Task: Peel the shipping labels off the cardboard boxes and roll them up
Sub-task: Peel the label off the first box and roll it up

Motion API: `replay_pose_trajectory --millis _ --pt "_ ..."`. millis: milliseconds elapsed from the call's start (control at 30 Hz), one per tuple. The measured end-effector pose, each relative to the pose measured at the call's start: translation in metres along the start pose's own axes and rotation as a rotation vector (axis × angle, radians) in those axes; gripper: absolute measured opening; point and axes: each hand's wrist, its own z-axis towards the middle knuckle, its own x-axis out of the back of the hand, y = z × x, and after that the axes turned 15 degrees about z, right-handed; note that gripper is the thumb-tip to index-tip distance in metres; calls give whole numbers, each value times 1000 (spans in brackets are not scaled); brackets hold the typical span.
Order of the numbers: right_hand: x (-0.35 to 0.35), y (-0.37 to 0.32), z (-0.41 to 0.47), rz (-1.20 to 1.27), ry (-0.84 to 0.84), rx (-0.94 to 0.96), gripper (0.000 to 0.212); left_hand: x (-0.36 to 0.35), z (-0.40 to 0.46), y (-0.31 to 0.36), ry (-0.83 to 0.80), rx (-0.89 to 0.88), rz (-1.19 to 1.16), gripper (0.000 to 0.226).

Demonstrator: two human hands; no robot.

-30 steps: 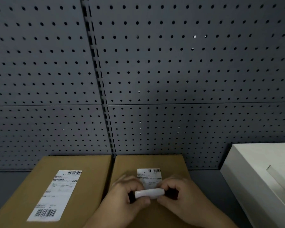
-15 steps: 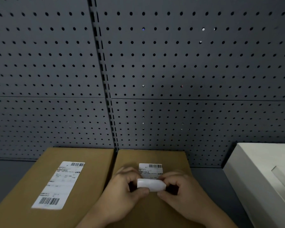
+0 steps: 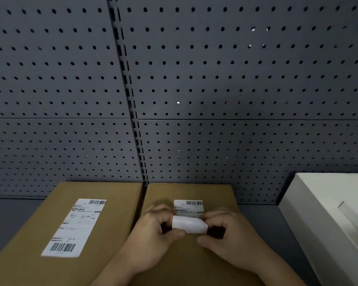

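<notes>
Printed shipping labels, mostly too small for us to read

We see a full white label (image 3: pixel 74 227) on the left cardboard box (image 3: pixel 39 234), lower left of the frame, with a barcode at its top right corner and a larger one along its bottom edge; its lines of small print are blurred beyond reading. On the right box (image 3: pixel 194 191), lower centre, the label (image 3: pixel 188 207) that remains flat shows a barcode at top right and small print, with bold characters at its right edge that we cannot make out.
</notes>
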Motion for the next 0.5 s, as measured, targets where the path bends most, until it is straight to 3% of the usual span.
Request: replay_pose_trajectory --millis 300,500 --pt "-4 0 3 -52 37 0 18 4 -2 1 -29 -15 -27 25" --pt "-1 -1 4 -12 -8 19 21 3 0 2 1 9 -9 10"
